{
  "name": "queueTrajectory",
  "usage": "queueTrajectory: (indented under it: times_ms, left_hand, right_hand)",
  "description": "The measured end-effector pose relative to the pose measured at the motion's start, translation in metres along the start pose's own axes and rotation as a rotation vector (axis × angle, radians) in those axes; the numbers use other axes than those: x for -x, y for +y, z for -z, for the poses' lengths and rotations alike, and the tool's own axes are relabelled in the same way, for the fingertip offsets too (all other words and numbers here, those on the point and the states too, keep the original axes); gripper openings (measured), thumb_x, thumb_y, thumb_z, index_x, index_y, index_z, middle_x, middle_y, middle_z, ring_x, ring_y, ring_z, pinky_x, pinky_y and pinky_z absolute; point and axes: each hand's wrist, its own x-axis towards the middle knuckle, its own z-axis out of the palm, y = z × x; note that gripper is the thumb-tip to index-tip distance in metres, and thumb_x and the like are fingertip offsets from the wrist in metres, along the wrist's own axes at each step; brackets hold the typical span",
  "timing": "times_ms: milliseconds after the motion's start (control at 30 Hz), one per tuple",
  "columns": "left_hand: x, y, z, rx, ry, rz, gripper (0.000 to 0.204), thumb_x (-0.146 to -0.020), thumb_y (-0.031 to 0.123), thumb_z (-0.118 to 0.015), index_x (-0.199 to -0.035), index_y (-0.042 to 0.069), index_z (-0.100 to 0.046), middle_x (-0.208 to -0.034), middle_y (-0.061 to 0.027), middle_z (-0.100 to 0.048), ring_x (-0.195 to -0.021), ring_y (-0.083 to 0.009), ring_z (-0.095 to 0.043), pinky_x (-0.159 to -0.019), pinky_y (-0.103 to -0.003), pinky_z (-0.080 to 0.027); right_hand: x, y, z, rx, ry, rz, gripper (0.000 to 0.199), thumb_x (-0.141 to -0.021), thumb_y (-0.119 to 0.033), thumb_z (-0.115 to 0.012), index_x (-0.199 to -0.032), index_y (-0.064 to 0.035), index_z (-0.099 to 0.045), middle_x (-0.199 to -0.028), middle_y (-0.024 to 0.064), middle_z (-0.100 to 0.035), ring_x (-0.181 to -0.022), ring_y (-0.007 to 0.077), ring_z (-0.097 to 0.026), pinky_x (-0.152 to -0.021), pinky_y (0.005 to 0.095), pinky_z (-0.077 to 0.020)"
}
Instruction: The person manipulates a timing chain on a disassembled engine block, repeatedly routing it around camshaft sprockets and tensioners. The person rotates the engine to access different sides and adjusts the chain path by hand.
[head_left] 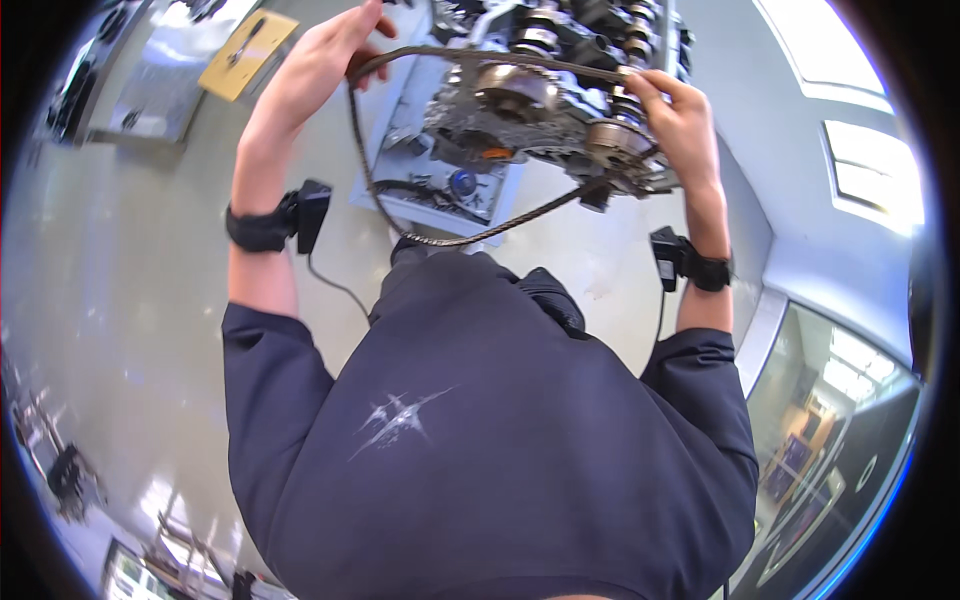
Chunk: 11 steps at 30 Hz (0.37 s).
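A long metal timing chain point(462, 240) hangs in a wide loop between my two raised hands. My left hand point(325, 55), at the upper left, has its fingers curled at the chain's left bend; its fingertips are partly hidden. At the upper right my right hand point(682, 120) pinches the chain's upper run between thumb and fingers. Behind and below the loop stands an engine point(560, 130) with its camshafts exposed. One round cam sprocket point(516, 92) shows inside the loop, and a second cam sprocket point(618, 143) lies just left of my right hand.
A blue-grey tray point(480, 215) beneath the engine holds loose parts and a round blue item point(463, 183). At the upper left, a yellow board point(248, 55) with a dark tool rests by a metal-topped bench point(165, 85). A glass partition point(820, 420) stands at the right.
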Motion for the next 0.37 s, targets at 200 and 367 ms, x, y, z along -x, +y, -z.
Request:
queueTrajectory:
  times_ms: [200,367]
  left_hand:
    - [0.012,0.031,-0.035,-0.773,0.104,-0.046,0.037,-0.099,0.044,-0.062,-0.129,0.023,-0.068,-0.073,-0.0031,-0.059,-0.066,-0.0092,-0.047,-0.062,-0.028,-0.041]
    - [-0.004,0.011,-0.035,-0.621,-0.045,-0.147,0.042,-0.098,0.039,-0.066,-0.126,0.008,-0.068,-0.098,-0.0085,-0.074,-0.083,-0.0196,-0.063,-0.081,-0.031,-0.050]
  right_hand:
    - [-0.001,0.009,0.001,-0.070,0.022,0.028,0.024,-0.096,-0.021,-0.066,-0.107,-0.0017,-0.075,-0.084,0.0094,-0.075,-0.074,0.0124,-0.063,-0.071,0.0274,-0.0498]
    - [0.000,0.014,0.006,-0.037,0.048,0.011,0.025,-0.095,-0.022,-0.066,-0.108,-0.0027,-0.075,-0.087,0.0110,-0.076,-0.076,0.0132,-0.066,-0.073,0.0269,-0.0499]
